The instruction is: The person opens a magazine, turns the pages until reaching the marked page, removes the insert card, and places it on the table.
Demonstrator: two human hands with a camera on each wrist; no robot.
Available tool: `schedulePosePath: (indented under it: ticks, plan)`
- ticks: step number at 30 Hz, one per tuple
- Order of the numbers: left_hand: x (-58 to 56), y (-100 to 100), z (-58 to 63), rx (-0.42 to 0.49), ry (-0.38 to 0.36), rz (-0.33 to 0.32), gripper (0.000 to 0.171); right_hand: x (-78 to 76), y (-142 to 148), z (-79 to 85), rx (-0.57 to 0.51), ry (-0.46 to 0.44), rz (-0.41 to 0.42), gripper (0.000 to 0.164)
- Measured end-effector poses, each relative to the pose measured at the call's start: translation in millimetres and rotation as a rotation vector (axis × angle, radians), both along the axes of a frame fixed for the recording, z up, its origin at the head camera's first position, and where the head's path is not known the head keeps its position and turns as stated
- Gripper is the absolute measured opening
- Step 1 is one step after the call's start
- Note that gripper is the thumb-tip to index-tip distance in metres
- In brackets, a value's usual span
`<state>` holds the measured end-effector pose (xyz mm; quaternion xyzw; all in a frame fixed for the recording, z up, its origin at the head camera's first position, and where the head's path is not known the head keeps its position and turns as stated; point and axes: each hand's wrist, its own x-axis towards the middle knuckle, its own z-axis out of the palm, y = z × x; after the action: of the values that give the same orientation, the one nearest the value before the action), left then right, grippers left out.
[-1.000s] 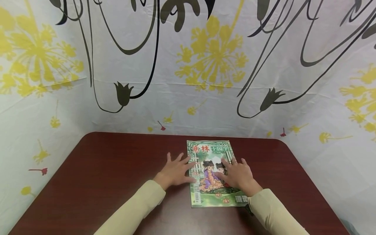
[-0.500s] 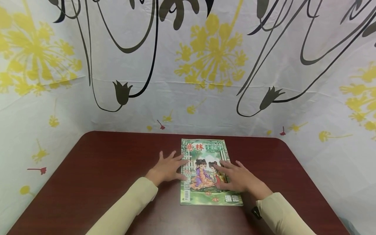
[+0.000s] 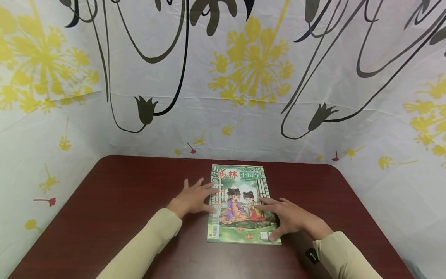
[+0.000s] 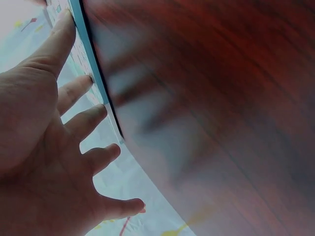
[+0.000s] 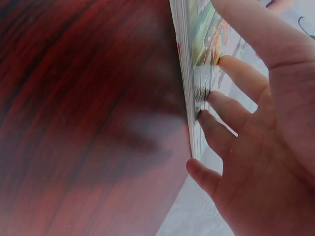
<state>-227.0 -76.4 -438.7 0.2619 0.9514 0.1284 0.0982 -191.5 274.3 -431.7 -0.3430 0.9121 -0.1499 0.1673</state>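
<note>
A magazine (image 3: 237, 229) with a green cover, red and white characters and two cartoon figures lies flat on the dark red table. At its left edge is my left hand (image 3: 191, 198), fingers spread, with the thumb and fingertips over the cover's margin. My right hand (image 3: 292, 217) spans the right edge, its thumb near the lower right corner and its fingertips on the cover beside the figures. In the left wrist view, the spine (image 4: 90, 49) shows beside the left fingers. The right wrist view shows the page edges (image 5: 183, 64) next to the right fingers.
The wood-grain table (image 3: 115, 217) has rounded far corners. Behind it and at both sides hangs a white cloth (image 3: 195, 128) with yellow and grey flower prints. A black band (image 3: 312, 255) shows at the right sleeve's cuff.
The magazine has slid left across the table, and both hands have moved left with it. My right hand has shifted from over the cover towards its right edge, with its thumb lower.
</note>
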Motion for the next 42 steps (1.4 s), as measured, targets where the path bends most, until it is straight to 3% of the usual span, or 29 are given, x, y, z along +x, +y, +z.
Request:
schedulePosePath:
  ticks: [10, 18, 25, 30, 38, 42]
  plan:
    - [0.4, -10, 3.4, 0.042, -0.049, 0.019, 0.072, 0.8, -4, -0.5, -0.046, -0.059, 0.036, 0.105]
    - [1.9, -13, 5.1, 0.039, -0.059, 0.039, 0.072, -0.1, -9, -1.8, -0.056, -0.027, 0.047, 0.105]
    - [4.4, -9, 7.2, 0.027, -0.035, 0.019, 0.069, -0.9, -9, -1.8, -0.044, -0.029, 0.045, 0.104]
    - [9.2, 2, 8.8, -0.027, 0.003, -0.062, 0.060, 0.2, -9, -1.6, -0.041, -0.037, 0.038, 0.104]
    - [27.4, 36, 8.2, -0.048, 0.098, -0.323, 0.043, 0.8, -10, 0.6, -0.025, -0.007, 0.048, 0.104]
    - [35.3, 48, 5.1, -0.044, 0.108, -0.348, 0.053, -0.9, -11, 0.1, -0.018, 0.028, 0.067, 0.103]
